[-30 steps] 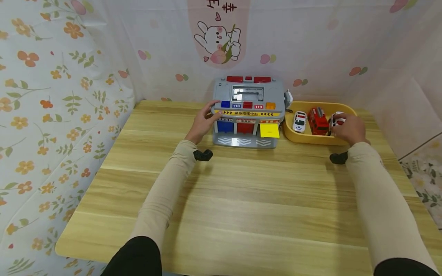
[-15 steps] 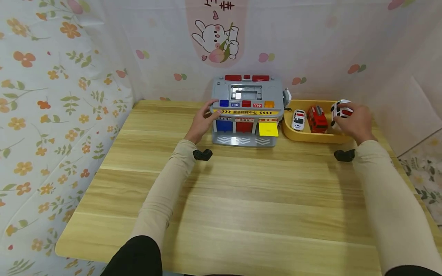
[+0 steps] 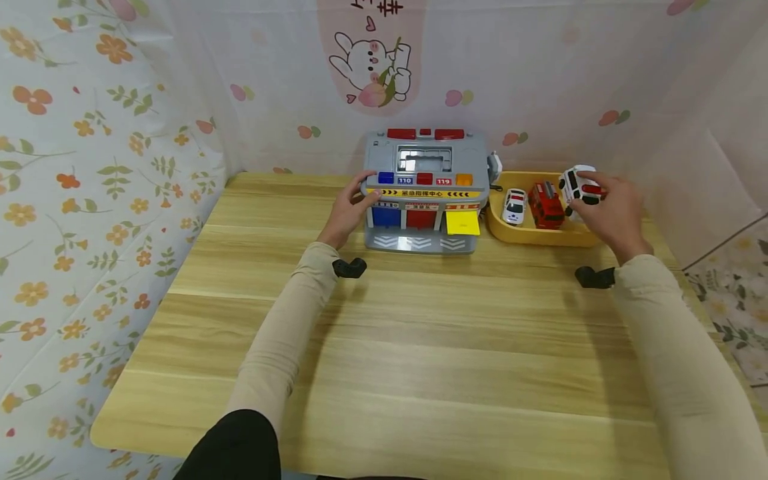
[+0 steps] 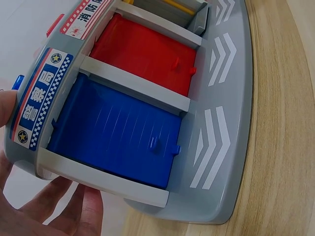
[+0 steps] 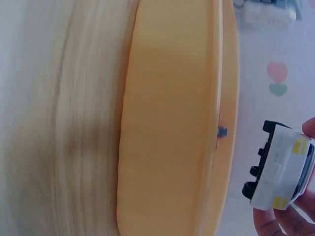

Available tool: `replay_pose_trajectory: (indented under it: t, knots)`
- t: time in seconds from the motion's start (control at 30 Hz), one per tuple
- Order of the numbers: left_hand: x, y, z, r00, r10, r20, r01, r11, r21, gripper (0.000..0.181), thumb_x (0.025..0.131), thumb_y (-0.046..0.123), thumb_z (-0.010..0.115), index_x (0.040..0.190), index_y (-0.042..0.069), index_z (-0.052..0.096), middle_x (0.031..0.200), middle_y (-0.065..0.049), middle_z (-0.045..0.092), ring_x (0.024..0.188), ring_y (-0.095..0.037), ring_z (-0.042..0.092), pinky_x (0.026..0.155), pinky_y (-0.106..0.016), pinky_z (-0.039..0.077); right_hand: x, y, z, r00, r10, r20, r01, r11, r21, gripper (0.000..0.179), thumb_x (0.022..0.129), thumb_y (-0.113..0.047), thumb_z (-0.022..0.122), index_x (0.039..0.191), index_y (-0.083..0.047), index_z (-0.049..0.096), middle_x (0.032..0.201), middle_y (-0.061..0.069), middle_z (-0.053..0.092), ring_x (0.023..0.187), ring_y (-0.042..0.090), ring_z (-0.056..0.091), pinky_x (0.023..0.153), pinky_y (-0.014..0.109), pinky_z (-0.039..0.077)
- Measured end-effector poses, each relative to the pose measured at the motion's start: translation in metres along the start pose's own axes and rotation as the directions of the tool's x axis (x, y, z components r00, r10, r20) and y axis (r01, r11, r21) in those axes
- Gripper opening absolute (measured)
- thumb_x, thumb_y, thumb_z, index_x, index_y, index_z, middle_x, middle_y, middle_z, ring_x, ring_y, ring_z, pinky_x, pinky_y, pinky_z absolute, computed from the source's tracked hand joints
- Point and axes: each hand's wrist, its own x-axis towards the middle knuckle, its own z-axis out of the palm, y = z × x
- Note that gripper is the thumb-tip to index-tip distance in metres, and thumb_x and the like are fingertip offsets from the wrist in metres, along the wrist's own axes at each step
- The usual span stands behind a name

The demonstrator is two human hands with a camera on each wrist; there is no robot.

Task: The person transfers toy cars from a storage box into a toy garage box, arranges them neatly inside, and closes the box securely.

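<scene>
While the left hand point(image 3: 348, 212) grips the left end of the grey toy station point(image 3: 425, 193), with the thumb at the front and the other fingers around the side wall, the right hand point(image 3: 618, 213) pinches a white toy car point(image 3: 579, 185) between thumb and fingers. The car is tilted, wheels directed left, and is held above the right part of the yellow tray point(image 3: 543, 237). Inside the tray, a red fire truck point(image 3: 546, 205) lies just left of the held car; a second white car point(image 3: 515, 207) lies at the left end, beside the truck. The station stands at the far side of the wooden surface point(image 3: 450, 333), immediately left of the tray. Its front carries three bays: the blue door point(image 3: 387, 215) at left and the red door point(image 3: 421, 219) at centre are lowered; the yellow door point(image 3: 463, 223) at right is raised and projects toward the near side.
</scene>
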Motion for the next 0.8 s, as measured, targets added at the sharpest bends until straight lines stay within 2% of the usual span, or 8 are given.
replay_pose_trajectory:
  t: [0.03, 0.1, 0.23, 0.33, 0.43, 0.63, 0.8]
  knots:
    - [0.000, 0.000, 0.000, 1.000, -0.003, -0.001, 0.003, 1.000, 0.002, 0.046, 0.101, 0.029, 0.060, 0.146, 0.033, 0.048, 0.155, -0.012, 0.044, 0.137, -0.034, 0.050, 0.113, -0.053, 0.042, -0.002, -0.002, 0.001, 1.000, -0.004, -0.007, 0.004, 1.000, 0.009, 0.054, 0.096, -0.026, 0.062, 0.148, -0.013, 0.051, 0.136, 0.033, 0.053, 0.110, 0.042, 0.048, 0.067, 0.017, 0.034]
    - [0.000, 0.001, 0.000, 1.000, -0.007, -0.004, 0.007, 1.000, 0.008, 0.046, 0.101, 0.030, 0.060, 0.146, 0.034, 0.048, 0.156, -0.012, 0.042, 0.139, -0.035, 0.048, 0.114, -0.053, 0.041, -0.007, -0.006, 0.004, 1.000, 0.008, -0.015, -0.008, 1.000, 0.030, 0.057, 0.096, -0.026, 0.062, 0.149, -0.013, 0.048, 0.140, 0.030, 0.053, 0.111, 0.042, 0.050, 0.069, 0.015, 0.035]
    - [0.000, 0.001, 0.001, 1.000, -0.012, -0.006, 0.012, 1.000, 0.012, 0.046, 0.101, 0.030, 0.060, 0.146, 0.034, 0.048, 0.157, -0.012, 0.041, 0.141, -0.035, 0.047, 0.115, -0.053, 0.041, -0.016, -0.012, 0.010, 0.998, 0.051, -0.024, -0.049, 0.996, 0.078, 0.060, 0.095, -0.029, 0.063, 0.148, -0.008, 0.045, 0.147, 0.027, 0.051, 0.120, 0.043, 0.053, 0.084, 0.028, 0.045]
    - [0.000, 0.001, 0.001, 1.000, -0.013, -0.003, 0.013, 1.000, 0.008, 0.046, 0.102, 0.029, 0.060, 0.146, 0.034, 0.047, 0.155, -0.012, 0.043, 0.139, -0.034, 0.048, 0.115, -0.053, 0.041, -0.022, -0.016, 0.014, 0.998, 0.062, -0.032, -0.058, 0.993, 0.107, 0.059, 0.094, -0.030, 0.065, 0.144, -0.003, 0.046, 0.146, 0.027, 0.052, 0.122, 0.043, 0.053, 0.089, 0.034, 0.045]
    - [0.000, 0.000, 0.001, 1.000, -0.009, -0.003, 0.009, 1.000, 0.008, 0.046, 0.102, 0.029, 0.059, 0.146, 0.034, 0.048, 0.154, -0.012, 0.045, 0.138, -0.034, 0.050, 0.114, -0.052, 0.041, -0.029, -0.019, 0.018, 0.997, 0.061, -0.048, -0.054, 0.990, 0.130, 0.057, 0.094, -0.030, 0.067, 0.139, -0.001, 0.049, 0.143, 0.027, 0.055, 0.121, 0.043, 0.054, 0.085, 0.025, 0.040]
    - [-0.001, 0.000, 0.001, 1.000, 0.003, -0.008, -0.003, 1.000, 0.011, 0.045, 0.102, 0.029, 0.059, 0.145, 0.033, 0.048, 0.156, -0.012, 0.043, 0.138, -0.034, 0.050, 0.115, -0.054, 0.040, -0.040, -0.024, 0.028, 0.995, 0.044, -0.092, -0.028, 0.984, 0.175, 0.053, 0.091, -0.028, 0.071, 0.133, 0.000, 0.055, 0.136, 0.027, 0.061, 0.111, 0.040, 0.059, 0.069, 0.001, 0.032]
    - [-0.001, 0.000, 0.002, 1.000, 0.009, -0.015, -0.009, 1.000, 0.003, 0.044, 0.102, 0.028, 0.060, 0.145, 0.032, 0.049, 0.155, -0.012, 0.044, 0.138, -0.034, 0.050, 0.114, -0.054, 0.040, -0.047, -0.029, 0.034, 0.993, 0.025, -0.113, -0.002, 0.980, 0.200, 0.048, 0.088, -0.023, 0.073, 0.127, 0.000, 0.059, 0.129, 0.027, 0.064, 0.106, 0.038, 0.062, 0.066, -0.002, 0.033]
